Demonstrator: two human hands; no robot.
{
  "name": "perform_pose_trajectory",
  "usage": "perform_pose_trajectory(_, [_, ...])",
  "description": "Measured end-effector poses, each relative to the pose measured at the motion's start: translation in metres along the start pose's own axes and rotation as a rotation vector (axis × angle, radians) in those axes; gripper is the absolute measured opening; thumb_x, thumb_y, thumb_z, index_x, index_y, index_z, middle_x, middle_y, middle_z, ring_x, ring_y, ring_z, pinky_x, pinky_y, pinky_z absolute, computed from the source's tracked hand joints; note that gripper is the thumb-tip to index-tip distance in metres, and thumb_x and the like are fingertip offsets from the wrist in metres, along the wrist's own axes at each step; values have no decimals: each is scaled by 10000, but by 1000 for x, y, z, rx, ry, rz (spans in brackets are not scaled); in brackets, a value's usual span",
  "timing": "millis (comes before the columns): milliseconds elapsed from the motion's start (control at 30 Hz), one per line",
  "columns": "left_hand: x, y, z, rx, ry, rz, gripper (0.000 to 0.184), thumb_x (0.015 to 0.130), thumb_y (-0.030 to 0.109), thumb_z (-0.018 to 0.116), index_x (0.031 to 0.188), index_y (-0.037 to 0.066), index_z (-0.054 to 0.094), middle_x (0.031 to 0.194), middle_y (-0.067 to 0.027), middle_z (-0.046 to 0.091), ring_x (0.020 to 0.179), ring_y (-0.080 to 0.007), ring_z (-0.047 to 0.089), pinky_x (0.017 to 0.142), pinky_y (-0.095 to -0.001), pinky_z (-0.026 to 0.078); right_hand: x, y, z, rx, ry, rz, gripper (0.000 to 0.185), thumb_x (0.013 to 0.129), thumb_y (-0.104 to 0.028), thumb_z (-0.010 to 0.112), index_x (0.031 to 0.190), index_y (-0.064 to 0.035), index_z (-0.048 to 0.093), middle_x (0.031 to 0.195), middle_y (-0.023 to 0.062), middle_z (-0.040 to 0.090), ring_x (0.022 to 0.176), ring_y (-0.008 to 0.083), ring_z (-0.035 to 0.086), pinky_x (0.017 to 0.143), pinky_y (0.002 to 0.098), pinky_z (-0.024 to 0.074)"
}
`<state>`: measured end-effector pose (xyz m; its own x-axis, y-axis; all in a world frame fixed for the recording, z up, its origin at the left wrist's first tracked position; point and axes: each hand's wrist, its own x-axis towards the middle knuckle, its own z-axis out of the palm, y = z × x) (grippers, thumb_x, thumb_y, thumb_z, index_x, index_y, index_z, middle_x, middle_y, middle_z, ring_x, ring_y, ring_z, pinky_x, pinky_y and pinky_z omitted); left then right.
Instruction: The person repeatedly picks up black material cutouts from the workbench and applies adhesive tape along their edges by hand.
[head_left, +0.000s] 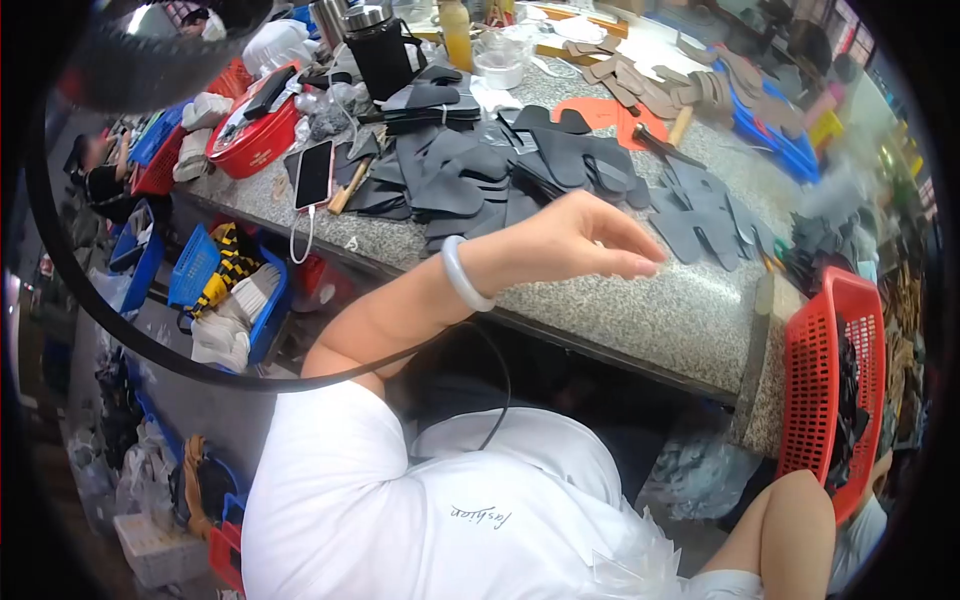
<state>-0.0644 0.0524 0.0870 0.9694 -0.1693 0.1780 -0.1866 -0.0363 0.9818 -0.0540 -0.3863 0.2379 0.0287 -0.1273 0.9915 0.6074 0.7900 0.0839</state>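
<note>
"How do our hands stand?"

"Our left hand is above the speckled table, partly open, fingers loosely curled; we see nothing in its hold. Our right hand is out of view, so we cannot tell."

"And the dark pieces?"

"From our left: piled pieces at ten o'clock, flat pieces at three, red basket at four."

Worktop: smooth, speckled, stone-like, with a faint sheen. On it lie dark cut pieces of matt, smooth, flexible-looking sheet. At left, a phone with a glossy face and a wooden handle. At right, a perforated plastic basket. Near, a soft cloth shirt and a polished, milky bangle.
</note>
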Motion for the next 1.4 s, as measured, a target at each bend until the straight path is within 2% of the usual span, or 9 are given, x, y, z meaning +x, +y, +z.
perform_pose_trajectory(433, [21, -19, 17, 218, -161, 86, 298, 933, 216, 750, 1160, 24, 748, 1036, -82, 772, 917, -122, 705, 813, -281, 569, -5, 6, -7, 5, 15, 33, 88, 872, -145, 652, 926, -99, 601, 881, -16, 638, 784, 107, 601, 707, 232, 488])
perform_pose_trajectory(567, [24, -13, 7, 213, -15, 126, 248, 921, 125, 759, 1138, 5, 754, 1046, -92, 770, 908, -132, 709, 808, -271, 578, -2, -14, -8, -55, 15, 50, 91, 867, -144, 659, 922, -98, 603, 877, -14, 640, 780, 107, 603, 705, 231, 489])
perform_pose_trajectory(633, [20, 5, -2, 161, 197, 90, 196, 914, 121, 746, 1067, 1, 773, 961, -74, 767, 853, -101, 682, 762, -237, 550, -2, -21, -11, -76, 27, 73, 93, 864, -144, 663, 921, -98, 604, 876, -14, 641, 778, 107, 604, 704, 231, 490])
perform_pose_trajectory(700, [11, 36, -23, 233, 491, 195, 207, 983, 156, 655, 1118, 41, 762, 1060, -87, 757, 864, -119, 679, 758, -255, 558, -4, -29, -13, -117, 39, 98, 96, 862, -143, 667, 919, -98, 605, 874, -13, 642, 776, 107, 604, 703, 231, 491])
perform_pose_trajectory(733, [4, 56, -42, 405, 614, 434, 254, 1003, 224, 601, 1133, 55, 739, 1087, -51, 741, 892, -116, 667, 764, -268, 532, -3, -33, -13, -142, 44, 113, 97, 861, -143, 668, 918, -98, 605, 874, -13, 642, 775, 107, 605, 702, 231, 491])
perform_pose_trajectory(767, [-10, 103, -30, 380, 592, 423, 254, 1003, 224, 601, 1133, 55, 739, 1087, -51, 741, 892, -116, 667, 764, -268, 532, 0, -33, -12, -169, 44, 130, 98, 859, -143, 670, 917, -98, 606, 873, -13, 643, 774, 107, 605, 702, 231, 492])
perform_pose_trajectory(833, [-52, 195, -38, 499, 622, 961, 212, 1011, 325, 640, 1094, 133, 674, 1050, -76, 705, 843, -177, 670, 680, -280, 510, 2, -40, -7, -228, 39, 160, 100, 857, -142, 674, 916, -97, 607, 871, -12, 644, 772, 107, 606, 701, 231, 492])
perform_pose_trajectory(867, [-47, 217, -7, 500, 818, 1352, 200, 1029, 275, 598, 1052, 84, 649, 1052, -71, 692, 788, -185, 637, 664, -255, 488, 7, -44, -2, -264, 33, 184, 101, 856, -142, 676, 915, -97, 607, 871, -12, 644, 771, 107, 606, 700, 231, 493])
perform_pose_trajectory(1400, [-9, 118, -14, 27, 729, 1105, 208, 1029, 265, 585, 1068, 70, 647, 1065, -74, 691, 797, -186, 636, 678, -263, 490, 55, -95, 82, -605, 8, 454, 119, 836, -139, 705, 901, -95, 615, 858, -7, 652, 754, 107, 611, 692, 231, 499])
